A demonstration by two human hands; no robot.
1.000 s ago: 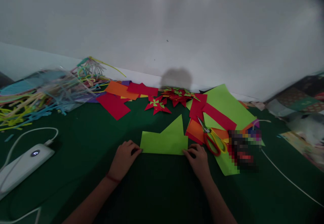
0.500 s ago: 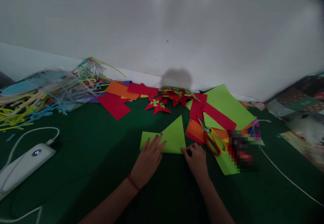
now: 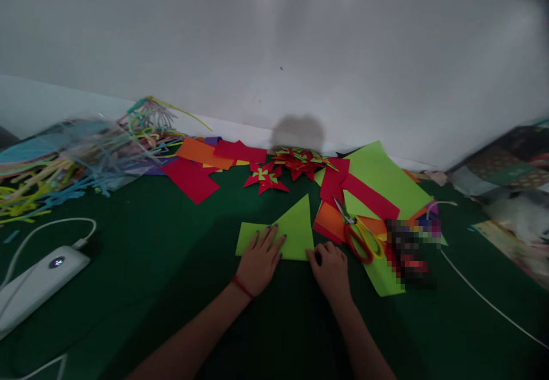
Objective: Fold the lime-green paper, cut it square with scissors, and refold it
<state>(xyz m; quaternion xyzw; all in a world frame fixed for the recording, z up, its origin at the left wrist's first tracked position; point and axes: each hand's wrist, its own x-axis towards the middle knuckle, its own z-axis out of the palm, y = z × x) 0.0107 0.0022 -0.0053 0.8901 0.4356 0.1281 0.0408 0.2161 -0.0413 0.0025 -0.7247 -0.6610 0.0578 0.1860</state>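
Observation:
A lime-green folded paper point(image 3: 295, 225) lies on the dark green cloth point(image 3: 171, 237) in front of me, one flap rising to a point. My left hand point(image 3: 261, 260) rests flat on its middle, fingers spread, pressing it down. My right hand point(image 3: 330, 268) is at the paper's lower right corner, fingers curled on the edge. A red thread circles my left wrist.
Red-and-yellow scissors point(image 3: 358, 234) lie right of the paper on orange, red and green sheets point(image 3: 377, 179). Folded red-green paper stars point(image 3: 268, 178) sit behind. Coloured paper strips point(image 3: 64, 162) are piled far left. A white power bank point(image 3: 34, 285) with its cable lies at left.
My left hand moved from the paper's lower left corner onto its middle and now lies flat on it. My right hand stayed at the right corner.

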